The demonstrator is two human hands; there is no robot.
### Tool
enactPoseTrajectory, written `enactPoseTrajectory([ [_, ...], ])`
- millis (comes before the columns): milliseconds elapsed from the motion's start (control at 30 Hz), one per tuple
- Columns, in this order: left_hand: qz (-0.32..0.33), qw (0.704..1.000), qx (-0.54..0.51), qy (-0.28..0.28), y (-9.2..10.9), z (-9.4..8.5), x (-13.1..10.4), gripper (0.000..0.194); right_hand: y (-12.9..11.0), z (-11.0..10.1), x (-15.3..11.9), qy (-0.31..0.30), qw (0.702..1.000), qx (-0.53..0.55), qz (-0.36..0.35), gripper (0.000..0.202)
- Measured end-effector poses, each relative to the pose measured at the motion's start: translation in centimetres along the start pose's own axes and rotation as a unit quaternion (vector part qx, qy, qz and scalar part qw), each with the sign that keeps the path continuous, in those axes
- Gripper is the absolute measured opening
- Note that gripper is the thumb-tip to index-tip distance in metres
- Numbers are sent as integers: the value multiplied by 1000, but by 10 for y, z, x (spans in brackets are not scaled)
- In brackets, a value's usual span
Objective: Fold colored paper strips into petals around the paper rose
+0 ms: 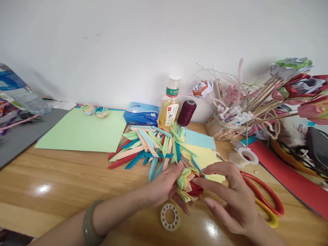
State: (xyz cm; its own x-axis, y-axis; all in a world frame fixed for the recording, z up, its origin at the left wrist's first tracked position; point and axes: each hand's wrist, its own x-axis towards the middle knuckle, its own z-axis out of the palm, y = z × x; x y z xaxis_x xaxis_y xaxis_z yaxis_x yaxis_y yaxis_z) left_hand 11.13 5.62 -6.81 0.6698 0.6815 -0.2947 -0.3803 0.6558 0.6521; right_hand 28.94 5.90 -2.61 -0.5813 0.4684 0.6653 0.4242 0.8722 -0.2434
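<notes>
My left hand (164,186) holds a folded paper flower (188,184) with green, yellow, peach and red petals, its thumb on the left side and its fingers beneath. At the flower's right side is my right hand (229,198), with fingers spread and fingertips at the red petals. Behind the flower lies a heap of folded paper strips (151,143) in red, blue, green and peach. A roll of tape (169,217) lies flat just below my left hand.
Red and yellow-handled scissors (269,194) and a white spool (243,157) lie at right. Behind stand a bottle (170,106), maroon thread (187,112), a tissue pack (141,114) and a basket (222,130) of paper flowers. Green paper (84,131) lies left.
</notes>
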Motion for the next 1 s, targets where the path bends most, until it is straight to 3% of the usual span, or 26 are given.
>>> enactPoseTrajectory([
  [300, -52, 998, 6, 33, 2, 3, 1, 69, 3, 1, -2, -1, 1000, -21, 5, 31],
  [500, -51, 999, -10, 3, 0, 0, 1, 63, 3, 3, -2, -39, 997, -67, -11, 37],
  [667, -53, 998, -22, -2, -1, -2, 1, 64, 2, 3, -3, -8, 998, -64, -24, 40],
  [767, -58, 998, -19, -1, -1, -2, 1, 65, 2, 4, -2, -25, 998, -61, -16, 42],
  [867, -29, 999, -6, 22, 1, 0, 0, 67, 0, 3, -2, -18, 998, -54, 5, 39],
  [1000, 40, 994, 36, 99, 3, 5, -2, 67, -5, 2, -2, 51, 997, -39, 51, 17],
])
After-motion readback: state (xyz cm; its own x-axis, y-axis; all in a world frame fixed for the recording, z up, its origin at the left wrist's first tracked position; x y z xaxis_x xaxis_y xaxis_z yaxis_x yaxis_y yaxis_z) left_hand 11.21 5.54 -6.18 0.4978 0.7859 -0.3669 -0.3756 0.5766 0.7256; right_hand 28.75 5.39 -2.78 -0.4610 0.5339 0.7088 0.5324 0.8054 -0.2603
